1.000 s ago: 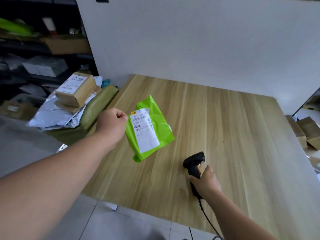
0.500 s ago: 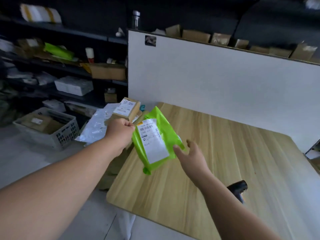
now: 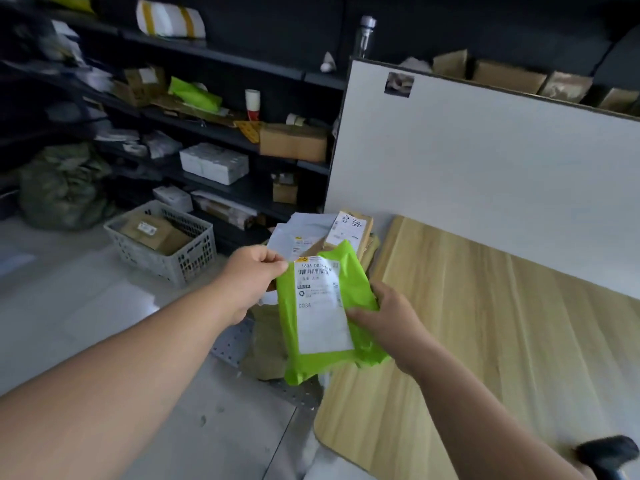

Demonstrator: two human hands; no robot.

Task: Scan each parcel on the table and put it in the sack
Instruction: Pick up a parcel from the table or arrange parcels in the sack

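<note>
Holding the green parcel (image 3: 322,317) at centre frame, just off the left edge of the wooden surface (image 3: 485,323), the person has both hands on it in the head view. The left grip (image 3: 254,278) pinches its top corner; the right grip (image 3: 388,323) curls round its right edge. The black scanner (image 3: 609,455) sits at lower right, in neither hand, so scanning looks done. Bagging seems the step in hand: the next move calls for lowering the parcel into the olive sack (image 3: 266,348) below, near 1 labelled box (image 3: 349,230).
</note>
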